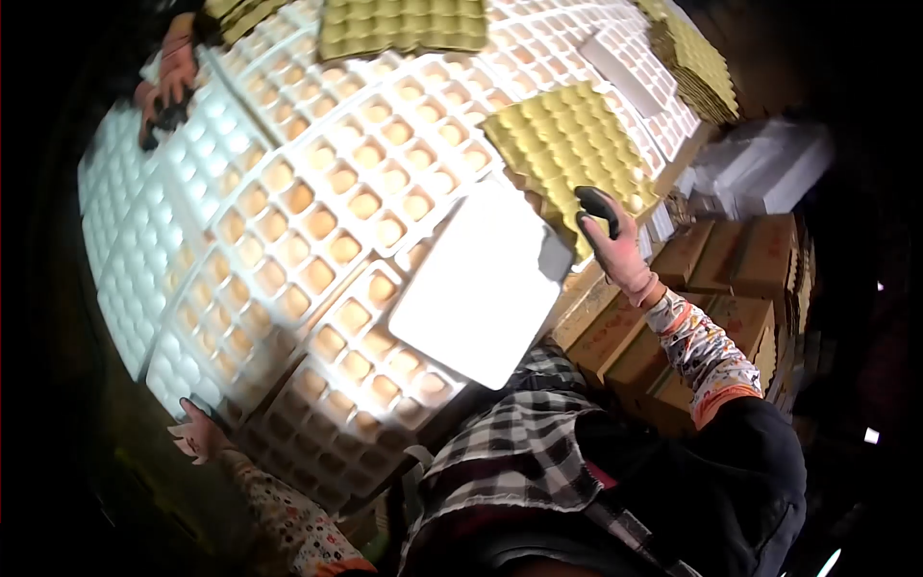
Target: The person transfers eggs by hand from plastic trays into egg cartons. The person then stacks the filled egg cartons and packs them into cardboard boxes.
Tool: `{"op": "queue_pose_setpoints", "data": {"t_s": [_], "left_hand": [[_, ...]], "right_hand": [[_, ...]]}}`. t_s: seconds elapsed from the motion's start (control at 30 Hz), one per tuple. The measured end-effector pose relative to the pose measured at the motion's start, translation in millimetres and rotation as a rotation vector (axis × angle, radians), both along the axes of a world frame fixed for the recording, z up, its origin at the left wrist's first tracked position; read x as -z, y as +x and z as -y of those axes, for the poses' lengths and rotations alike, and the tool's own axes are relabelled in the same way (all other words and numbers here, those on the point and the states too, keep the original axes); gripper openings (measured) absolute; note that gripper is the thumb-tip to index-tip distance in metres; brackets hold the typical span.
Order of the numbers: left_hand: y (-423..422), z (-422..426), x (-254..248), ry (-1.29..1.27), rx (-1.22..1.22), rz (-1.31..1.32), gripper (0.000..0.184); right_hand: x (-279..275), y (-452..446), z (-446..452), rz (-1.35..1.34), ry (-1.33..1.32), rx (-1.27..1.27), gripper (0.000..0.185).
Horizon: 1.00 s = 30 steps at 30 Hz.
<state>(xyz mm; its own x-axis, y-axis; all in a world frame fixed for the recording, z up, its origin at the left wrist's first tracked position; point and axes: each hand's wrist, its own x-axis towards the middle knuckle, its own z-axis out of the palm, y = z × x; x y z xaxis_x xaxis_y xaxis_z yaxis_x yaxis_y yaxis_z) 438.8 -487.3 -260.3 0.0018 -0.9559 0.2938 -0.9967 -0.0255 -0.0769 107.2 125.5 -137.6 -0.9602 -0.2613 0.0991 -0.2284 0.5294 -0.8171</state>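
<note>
Brown boxes (745, 255) and a clear-wrapped white bundle (769, 168) stood beyond the counter's right side, beside our right arm. Before us spread foam trays (394, 258) of eggs, with a bright white panel (481, 288) lying over some, covering them between our hands. Our gloved right hand (620, 245), its fingers curved and parted from the thumb with nothing seen between, hovered by the near edge of a yellow tray (567, 139); contact we could not tell. Our left hand (199, 435), fingers loosely extended, was at the corner of a domed foam sheet (180, 378); any hold was unclear. Across, a co-worker's hands (175, 82) reached over similar sheets, near another yellow stack (402, 24).
</note>
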Motion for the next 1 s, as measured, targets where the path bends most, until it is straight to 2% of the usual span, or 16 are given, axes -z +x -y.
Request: {"op": "queue_pose_setpoints", "data": {"t_s": [0.07,0.1,0.13,0.23,0.27,0.33,0.47,0.53,0.57,0.6,0.63,0.67,0.7,0.8,0.93,1.0], "left_hand": [[-58,-48,-15,-0.023,0.521,-0.343,0.073],[-115,-126,-65,0.151,0.787,-0.474,0.061],[-158,-196,-98,0.358,0.932,-0.585,0.058],[-258,-371,-128,0.43,1.601,-0.521,0.056],[-286,-420,-133,0.524,1.709,-0.523,0.055],[-320,-501,-129,0.629,1.829,-0.538,0.057],[-334,-577,-134,0.882,1.885,-0.486,0.053],[-324,-590,-123,0.937,1.838,-0.487,0.051],[-316,-589,-120,0.962,1.798,-0.477,0.05],[-310,-586,-122,1.04,1.767,-0.465,0.048],[-300,-584,-121,1.026,1.756,-0.453,0.048],[-288,-581,-117,1.009,1.736,-0.44,0.048],[-276,-576,-111,0.992,1.72,-0.436,0.048],[-242,-556,-112,0.918,1.632,-0.505,0.048],[-200,-524,-144,0.971,1.347,-0.67,0.05],[-185,-517,-142,1.206,1.084,-1.091,0.054]], "right_hand": [[13,-24,-103,0.063,-0.035,0.305,0.038],[7,-40,-142,-0.087,0.237,0.265,0.042],[1,-54,-164,-0.157,0.416,0.158,0.051],[26,-93,-203,-0.294,0.778,-0.42,0.061],[44,-101,-211,-0.351,0.831,-0.595,0.061],[38,-122,-214,-0.112,0.733,-0.62,0.058],[27,-133,-245,0.617,-0.586,-0.023,0.029],[47,-153,-264,0.34,-0.554,-0.047,0.027],[46,-173,-275,0.041,-0.134,-0.31,0.026],[21,-180,-254,0.716,-0.049,-0.048,0.031],[23,-181,-239,0.18,0.294,-0.355,0.038],[25,-176,-229,-0.11,0.613,-0.418,0.043],[44,-185,-228,-0.25,0.691,-0.497,0.053],[20,-207,-221,-0.104,0.68,-0.581,0.032],[10,-198,-219,-0.163,0.579,-0.476,0.024],[14,-170,-197,0.364,0.168,-0.232,0.033]]}}
